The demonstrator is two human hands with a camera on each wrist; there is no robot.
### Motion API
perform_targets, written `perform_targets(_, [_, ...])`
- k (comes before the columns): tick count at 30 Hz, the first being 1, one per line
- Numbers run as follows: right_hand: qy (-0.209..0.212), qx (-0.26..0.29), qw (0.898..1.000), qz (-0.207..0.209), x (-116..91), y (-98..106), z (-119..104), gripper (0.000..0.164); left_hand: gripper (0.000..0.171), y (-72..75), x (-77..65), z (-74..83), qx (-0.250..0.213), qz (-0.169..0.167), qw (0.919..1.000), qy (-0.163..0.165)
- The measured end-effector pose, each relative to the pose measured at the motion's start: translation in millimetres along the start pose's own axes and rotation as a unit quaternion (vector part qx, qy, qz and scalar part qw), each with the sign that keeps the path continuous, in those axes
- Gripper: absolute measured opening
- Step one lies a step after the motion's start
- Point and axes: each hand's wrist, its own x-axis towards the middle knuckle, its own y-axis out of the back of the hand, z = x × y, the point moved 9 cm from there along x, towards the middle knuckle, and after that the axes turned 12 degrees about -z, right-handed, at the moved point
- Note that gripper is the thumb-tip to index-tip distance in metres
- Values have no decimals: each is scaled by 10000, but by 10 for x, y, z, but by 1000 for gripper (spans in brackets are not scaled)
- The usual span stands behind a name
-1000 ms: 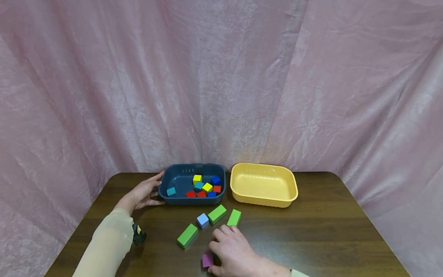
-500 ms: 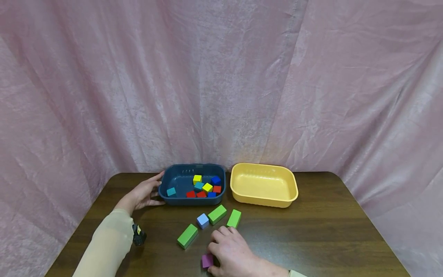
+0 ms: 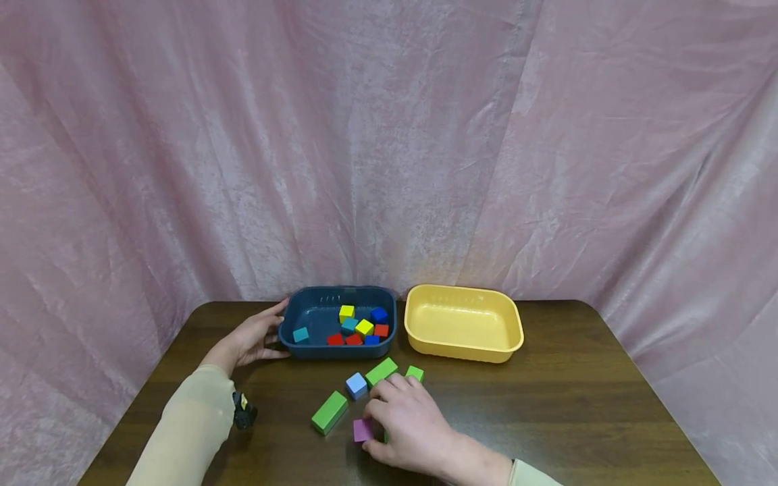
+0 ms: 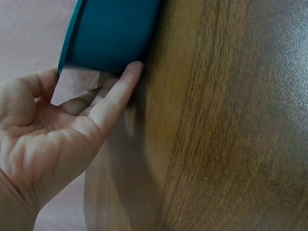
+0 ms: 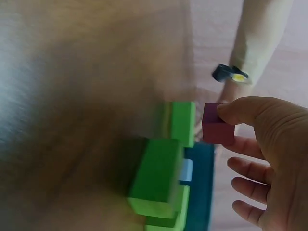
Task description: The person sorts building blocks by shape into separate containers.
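Observation:
My right hand point(image 3: 413, 425) pinches a purple cube point(image 3: 362, 430) between thumb and index finger; the right wrist view shows the cube point(image 5: 217, 124) at the fingertips, other fingers loosely bent. A green block point(image 5: 156, 175) lies close to this hand, and a sliver of green shows under it in the head view. At the far left, my left hand point(image 3: 249, 341) touches the end of a dark blue bin point(image 3: 340, 352) with fairly straight fingers. In the left wrist view, fingertips of the left hand point(image 4: 53, 139) meet the bin's wall and rim point(image 4: 113, 38).
Inside the blue bin lie several red, yellow, blue and teal cubes point(image 3: 364, 327). A yellow bin point(image 3: 464, 327) stands to its right. On the wooden table point(image 3: 577, 405) are a light blue cube point(image 3: 356, 385) and green blocks point(image 3: 329, 412). A pink curtain point(image 3: 389, 148) hangs behind.
My right hand has come up from lower in the head view with the purple cube in its pinch, covering more of the right-hand green block. The left hand stays against the blue bin.

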Motion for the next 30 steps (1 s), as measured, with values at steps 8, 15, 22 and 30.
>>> perform_targets(8, [-221, 75, 9996, 143, 129, 280, 105, 30, 62, 13, 4, -8, -70, 12, 10000, 48])
perform_targets(15, [-336, 6, 9985, 431, 180, 475, 168, 30, 62, 5, 12, 3, -117, -25, 9999, 27])
perform_targets(22, [-407, 31, 9967, 697, 259, 670, 275, 26, 62, 8, 10, 3, -97, -32, 9999, 45])
perform_targets(30, [-337, -6, 9946, 984, 373, 867, 323, 27, 62, 0, 6, 8, -150, -28, 9999, 32])
